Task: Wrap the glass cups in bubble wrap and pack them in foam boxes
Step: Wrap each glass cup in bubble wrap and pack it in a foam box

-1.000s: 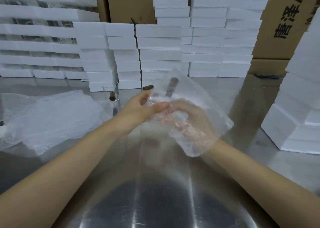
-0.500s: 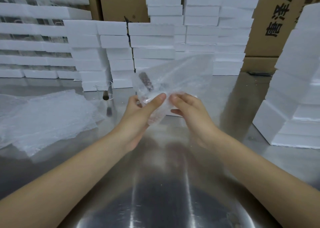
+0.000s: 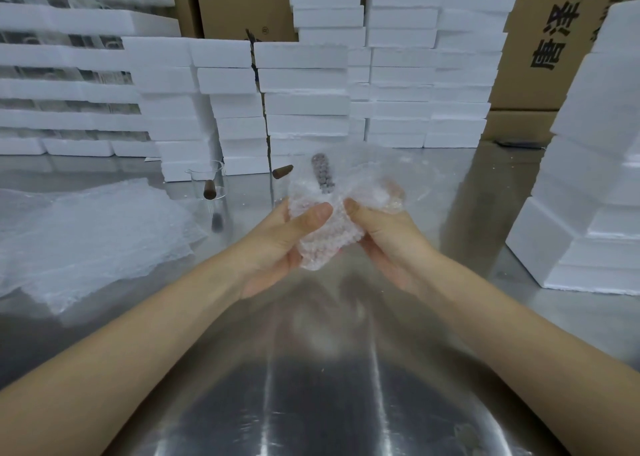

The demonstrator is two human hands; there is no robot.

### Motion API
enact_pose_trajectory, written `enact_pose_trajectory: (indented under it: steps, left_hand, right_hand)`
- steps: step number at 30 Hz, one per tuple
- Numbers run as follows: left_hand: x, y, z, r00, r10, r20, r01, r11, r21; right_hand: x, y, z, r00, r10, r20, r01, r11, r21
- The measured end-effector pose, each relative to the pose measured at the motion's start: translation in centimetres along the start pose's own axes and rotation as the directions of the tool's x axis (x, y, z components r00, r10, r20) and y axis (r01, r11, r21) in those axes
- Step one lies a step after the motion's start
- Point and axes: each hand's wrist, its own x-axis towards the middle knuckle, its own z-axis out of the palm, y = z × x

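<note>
A glass cup with a brown handle is bundled in a sheet of bubble wrap, held above the steel table. My left hand grips the bundle from the left with its thumb on top. My right hand grips it from the right, thumb tip close to the left thumb. The cup's handle shows darkly through the wrap at the top. A second bare glass cup with a brown handle stands on the table to the left. Another brown handle pokes out just behind the bundle.
Loose bubble wrap sheets lie at the left on the steel table. Stacked white foam boxes line the back, with more foam boxes at the right. Cardboard cartons stand behind them.
The loose flap of bubble wrap that stood up to the right has been folded in around the cup. Both hands now close tightly on a compact bundle.
</note>
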Motion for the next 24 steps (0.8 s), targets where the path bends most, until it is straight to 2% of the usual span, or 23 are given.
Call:
enact_pose_trajectory:
  steps: [3,5,7,10,14,17,20,24]
  left_hand:
    - [0.2,-0.3,-0.1,0.997,0.030,-0.077,-0.025,0.998,0.065]
    - [0.3,-0.6,0.0,0.982,0.103,-0.160,-0.079,0.986,0.148]
    - [0.4,-0.9,0.2,0.946,0.140,-0.293,-0.083,0.977,0.199]
    - [0.5,-1.0,0.0,0.887,0.184,-0.424,-0.101,0.972,0.210]
    - [0.3,-1.3,0.5,0.864,0.274,-0.422,-0.114,0.923,0.367]
    - [0.3,-1.7,0.6,0.867,0.301,-0.398,-0.139,0.912,0.387]
    - [0.3,-1.7,0.4,0.877,0.310,-0.368,-0.159,0.909,0.386]
    - [0.4,-1.8,0.5,0.894,0.306,-0.329,-0.179,0.914,0.363]
  right_hand:
    - [0.1,-0.1,-0.3,0.965,-0.260,-0.018,0.245,0.928,-0.282]
    - [0.3,0.0,-0.5,0.965,-0.260,0.046,0.258,0.889,-0.377]
    - [0.4,0.2,-0.4,0.977,-0.180,0.117,0.212,0.885,-0.415]
    - [0.6,0.5,0.2,0.992,0.047,0.121,0.003,0.926,-0.378]
    - [0.7,0.3,0.0,0.987,0.004,0.158,0.040,0.961,-0.275]
    - [0.9,0.3,-0.5,0.998,-0.034,0.058,0.045,0.976,-0.212]
    - [1.1,0.4,-0.7,0.999,0.039,-0.003,-0.040,0.993,-0.108]
    - [1.4,0.6,-1.3,0.997,0.042,-0.060,-0.050,0.989,-0.139]
